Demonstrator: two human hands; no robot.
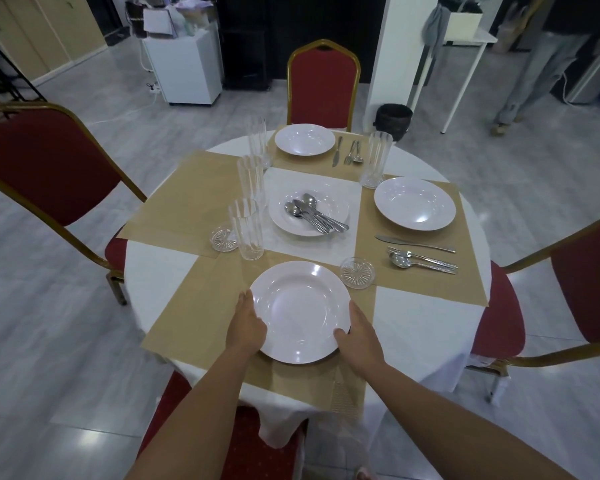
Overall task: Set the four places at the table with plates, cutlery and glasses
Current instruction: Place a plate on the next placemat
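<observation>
**Both hands on the 6 o'clock plate**

Round worktop (160, 271) under a white cloth, with tan placemats; near plate (300, 311) sits at 6 o'clock on its placemat (194, 317); left hand (246, 323) grips the rim at the plate's 9 o'clock; right hand (359, 336) grips the rim at about 4 o'clock; fingers (246, 301) curl round the edge, thumbs on top; dark shadow under the near edge, cannot tell if the plate lies flat or is tipped.

Centre plate (309, 211) mid-worktop carries spare cutlery (314, 214), spoons and handles piled together; right plate (415, 204) at 3 o'clock, right knife (414, 243) and right fork and spoon (423, 261) just beside it on the near side; far plate (304, 139) at 12 o'clock, far cutlery (347, 152) just right of it.

Near glass (248, 230), middle glass (251, 183) and far glass (258, 140) stand upright in a line left of the centre plate; fourth glass (376, 159) upright at 1 o'clock, between far plate and right plate.

Left dish (224, 239) beside the near glass; right dish (357, 273) just off the near plate's 1 o'clock.
</observation>
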